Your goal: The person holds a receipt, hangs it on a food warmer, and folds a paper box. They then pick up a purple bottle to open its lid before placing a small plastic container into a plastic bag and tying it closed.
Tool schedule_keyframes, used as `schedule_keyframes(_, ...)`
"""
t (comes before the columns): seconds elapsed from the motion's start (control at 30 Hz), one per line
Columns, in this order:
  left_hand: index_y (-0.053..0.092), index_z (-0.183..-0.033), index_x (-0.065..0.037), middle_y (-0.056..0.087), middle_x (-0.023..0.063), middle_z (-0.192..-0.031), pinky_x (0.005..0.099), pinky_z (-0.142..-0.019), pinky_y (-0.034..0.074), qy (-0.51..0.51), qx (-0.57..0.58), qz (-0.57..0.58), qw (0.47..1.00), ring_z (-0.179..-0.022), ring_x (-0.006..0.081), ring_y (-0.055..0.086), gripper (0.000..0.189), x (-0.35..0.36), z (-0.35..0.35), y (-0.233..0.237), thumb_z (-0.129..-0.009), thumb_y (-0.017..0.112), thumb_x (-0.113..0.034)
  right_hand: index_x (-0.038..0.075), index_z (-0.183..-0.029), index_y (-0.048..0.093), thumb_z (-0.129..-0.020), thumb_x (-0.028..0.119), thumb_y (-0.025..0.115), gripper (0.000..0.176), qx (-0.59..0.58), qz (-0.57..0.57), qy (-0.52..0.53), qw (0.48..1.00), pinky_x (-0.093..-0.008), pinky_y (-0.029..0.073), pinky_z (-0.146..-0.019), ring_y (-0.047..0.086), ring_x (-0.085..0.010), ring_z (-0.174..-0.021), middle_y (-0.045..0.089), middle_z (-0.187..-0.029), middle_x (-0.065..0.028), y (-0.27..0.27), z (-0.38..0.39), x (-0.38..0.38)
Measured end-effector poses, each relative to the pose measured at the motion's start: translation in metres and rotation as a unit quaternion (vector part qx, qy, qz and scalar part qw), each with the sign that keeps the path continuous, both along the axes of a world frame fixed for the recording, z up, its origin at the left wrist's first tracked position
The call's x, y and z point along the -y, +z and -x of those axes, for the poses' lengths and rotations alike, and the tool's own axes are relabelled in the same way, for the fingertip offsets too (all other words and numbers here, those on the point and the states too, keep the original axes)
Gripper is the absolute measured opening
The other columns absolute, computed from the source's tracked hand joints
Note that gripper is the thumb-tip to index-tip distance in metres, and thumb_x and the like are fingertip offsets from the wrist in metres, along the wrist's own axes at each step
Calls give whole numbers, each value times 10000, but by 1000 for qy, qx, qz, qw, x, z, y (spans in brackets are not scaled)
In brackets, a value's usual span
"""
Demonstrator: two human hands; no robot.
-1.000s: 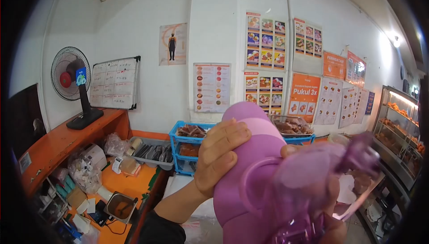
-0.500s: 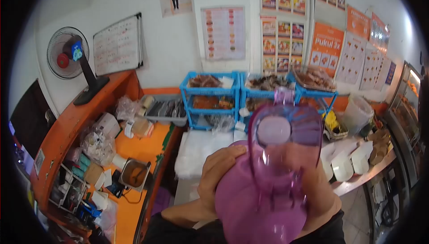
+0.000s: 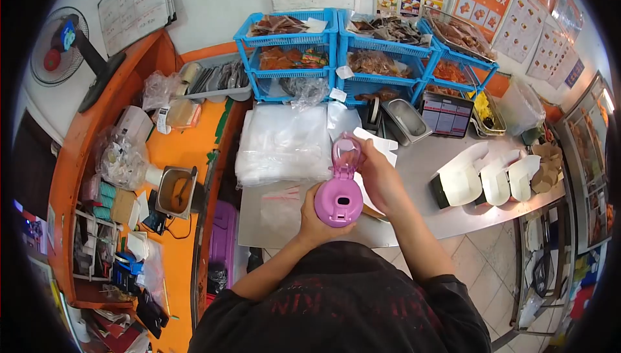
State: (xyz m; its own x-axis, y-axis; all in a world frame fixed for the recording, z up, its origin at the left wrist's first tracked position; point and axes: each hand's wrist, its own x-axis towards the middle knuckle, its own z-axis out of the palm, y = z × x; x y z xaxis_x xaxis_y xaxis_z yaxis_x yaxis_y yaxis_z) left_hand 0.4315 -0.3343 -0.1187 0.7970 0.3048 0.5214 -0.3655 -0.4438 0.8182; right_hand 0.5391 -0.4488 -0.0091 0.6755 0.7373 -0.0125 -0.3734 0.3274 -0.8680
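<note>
A purple water bottle (image 3: 339, 204) is in front of my chest, seen from above, with the drinking opening in its top showing. My left hand (image 3: 315, 222) wraps around the bottle's side. The see-through purple flip lid (image 3: 346, 154) stands raised on the far side of the bottle's top. At that lid is my right hand (image 3: 381, 178), its fingers closed on the lid's right edge. Behind the right hand, partly hidden by it, lies a white folded paper box (image 3: 378, 144). Clear plastic bags (image 3: 284, 143) lie stacked on the counter beyond my left hand.
Blue tiered baskets (image 3: 336, 55) with packed food line the back of the metal counter (image 3: 414, 168). A tablet (image 3: 444, 115) and metal tray (image 3: 407, 122) stand before them. Open white boxes (image 3: 462, 178) are on the right. An orange desk (image 3: 200, 152) with clutter runs along the left.
The bottle has come down and away from the camera to chest height, still in my hands. My view has tilted downward, showing more of the counter and my shirt.
</note>
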Motion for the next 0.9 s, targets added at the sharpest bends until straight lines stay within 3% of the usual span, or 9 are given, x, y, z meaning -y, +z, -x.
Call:
schedule_keyframes(0.1, 339, -1218, -12, 510, 130, -1104, 355, -866, 456, 1, -17, 18, 1000, -1019, 228, 545, 929, 0, 3, -20, -495, 877, -241, -28, -1046, 617, -973, 390, 333, 510, 250, 64, -67, 964, -316, 406, -865, 536, -192, -935, 597, -994, -107, -5, 9, -3)
schedule_keyframes(0.2, 333, -1225, -4, 511, 132, -1113, 357, -870, 457, 8, -39, 17, 999, -1023, 228, 546, 936, -1, 4, -28, -498, 873, -239, -38, -1032, 623, -968, 350, 355, 476, 325, 33, -62, 943, -307, 401, -870, 538, -200, -947, 590, -989, -120, -24, 9, 5)
schedule_keyframes(0.23, 333, -1225, -4, 511, 132, -1113, 357, -870, 457, 10, -41, 20, 999, -1023, 228, 546, 936, -1, 3, -32, -498, 873, -239, -21, -998, 649, -944, 385, 417, 471, 297, 32, -55, 953, -353, 365, -934, 515, -229, -1045, 596, -1031, -126, -26, 14, 7)
schedule_keyframes(0.27, 359, -1209, -5, 527, 142, -1105, 355, -854, 467, 15, -31, 23, 999, -1000, 237, 564, 911, -1, 0, -36, -497, 871, -254, -21, -998, 649, -944, 385, 417, 471, 295, 34, -52, 953, -353, 365, -934, 515, -229, -1045, 596, -1031, -126, -30, 18, 8)
schedule_keyframes(0.37, 385, -1192, -4, 543, 154, -1095, 354, -836, 478, 19, -29, 53, 998, -977, 247, 581, 883, 1, -4, -40, -498, 866, -263, 45, -989, 681, -821, 111, 607, 195, 378, 57, -59, 922, -410, 339, -980, 430, -294, -1191, 574, -1117, -99, -46, 26, 7)
schedule_keyframes(0.47, 384, -1194, -3, 542, 154, -1096, 356, -836, 478, 9, -34, 71, 997, -982, 247, 578, 875, 1, -4, -37, -503, 861, -251, 51, -973, 687, -816, 99, 600, 185, 415, 54, -95, 903, -417, 336, -987, 410, -310, -1213, 567, -1145, -93, -58, 30, 8)
schedule_keyframes(0.6, 378, -1199, -5, 539, 150, -1102, 358, -837, 478, 0, -24, 57, 998, -993, 244, 572, 866, 1, -8, -36, -513, 854, -236, 65, -969, 689, -770, 74, 618, 211, 522, 86, -141, 837, -418, 337, -994, 418, -316, -1202, 582, -1137, -103, -58, 31, 11)
schedule_keyframes(0.83, 367, -1214, -6, 530, 144, -1125, 361, -864, 464, -2, -38, 55, 998, -1025, 240, 556, 903, 0, -7, -47, -502, 868, -247, 65, -992, 677, -753, 88, 614, 248, 555, 96, -136, 815, -433, 337, -997, 424, -325, -1195, 567, -1166, -124, -60, 32, 15)
schedule_keyframes(0.9, 363, -1225, -8, 523, 144, -1148, 364, -874, 458, -8, -48, 70, 996, -1042, 240, 549, 931, -1, -9, -46, -496, 881, -267, 80, -1128, 597, -691, 21, 617, 441, 570, 101, -84, 811, -438, 326, -1000, 420, -341, -1211, 500, -1246, -139, -52, 30, 20)
